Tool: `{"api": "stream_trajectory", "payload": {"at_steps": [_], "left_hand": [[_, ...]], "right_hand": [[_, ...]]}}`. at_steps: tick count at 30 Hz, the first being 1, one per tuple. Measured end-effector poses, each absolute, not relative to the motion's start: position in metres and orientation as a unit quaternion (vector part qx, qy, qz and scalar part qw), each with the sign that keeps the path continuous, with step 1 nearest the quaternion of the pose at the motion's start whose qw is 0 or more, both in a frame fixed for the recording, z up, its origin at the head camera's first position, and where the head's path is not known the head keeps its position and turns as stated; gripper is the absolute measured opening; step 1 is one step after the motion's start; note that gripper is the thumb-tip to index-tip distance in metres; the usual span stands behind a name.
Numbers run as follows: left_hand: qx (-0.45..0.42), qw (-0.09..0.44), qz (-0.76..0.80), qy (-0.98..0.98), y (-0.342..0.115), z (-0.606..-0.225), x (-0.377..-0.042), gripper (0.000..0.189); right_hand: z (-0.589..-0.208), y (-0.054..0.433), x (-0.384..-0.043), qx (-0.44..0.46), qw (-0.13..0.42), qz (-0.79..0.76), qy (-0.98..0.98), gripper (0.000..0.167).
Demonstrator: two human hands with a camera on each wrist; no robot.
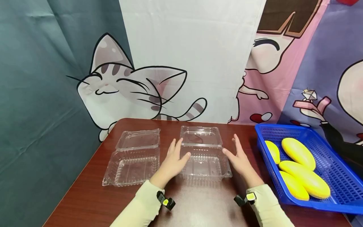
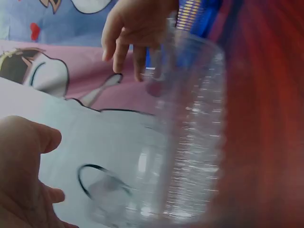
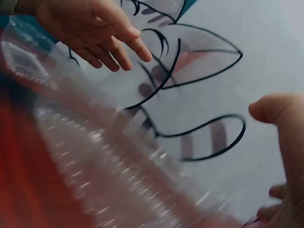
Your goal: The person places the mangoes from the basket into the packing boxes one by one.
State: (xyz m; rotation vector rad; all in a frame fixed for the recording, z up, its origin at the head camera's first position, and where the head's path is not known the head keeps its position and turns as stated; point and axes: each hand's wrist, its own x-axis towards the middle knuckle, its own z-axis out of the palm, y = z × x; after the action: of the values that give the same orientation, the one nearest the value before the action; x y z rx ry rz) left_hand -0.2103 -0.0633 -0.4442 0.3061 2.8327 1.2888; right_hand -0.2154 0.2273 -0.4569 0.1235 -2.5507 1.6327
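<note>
A clear plastic clamshell box (image 1: 202,160) stands on the table with its lid folded back toward the wall. My left hand (image 1: 173,160) hovers at its left side, fingers spread and holding nothing. On the opposite side my right hand (image 1: 240,159) is held with fingers apart, also bare. In the left wrist view the clear box (image 2: 194,133) shows beyond the thumb, and the right hand (image 2: 137,35) is behind it. The right wrist view has the box (image 3: 114,161) blurred below the left hand (image 3: 97,35). A second clear clamshell box (image 1: 133,165), lid back, sits to the left.
A blue plastic basket (image 1: 340,164) at the right holds several yellow, mango-like oblong fruits (image 1: 304,178). The brown table (image 1: 85,189) backs onto a printed cloth (image 1: 193,41) with cartoon figures. Dark cameras (image 1: 165,200) are strapped to both wrists.
</note>
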Motion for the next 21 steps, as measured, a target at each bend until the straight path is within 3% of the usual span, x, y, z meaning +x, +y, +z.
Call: {"api": "stream_trajectory", "payload": {"at_steps": [9,17,21], "left_hand": [[0.103,-0.012,0.49,0.865,-0.063,-0.492,-0.201,0.068],[0.129,-0.015,0.562,0.817,-0.059,-0.515,-0.203,0.064],[0.134,-0.015,0.613,0.778,-0.057,-0.524,-0.212,0.065]], "right_hand": [[-0.514,0.227,-0.19,0.097,0.08,0.675,-0.727,0.082],[-0.533,0.225,-0.191,0.17,0.115,0.688,-0.696,0.07],[-0.536,0.223,-0.201,0.165,0.122,0.688,-0.696,0.065]]}}
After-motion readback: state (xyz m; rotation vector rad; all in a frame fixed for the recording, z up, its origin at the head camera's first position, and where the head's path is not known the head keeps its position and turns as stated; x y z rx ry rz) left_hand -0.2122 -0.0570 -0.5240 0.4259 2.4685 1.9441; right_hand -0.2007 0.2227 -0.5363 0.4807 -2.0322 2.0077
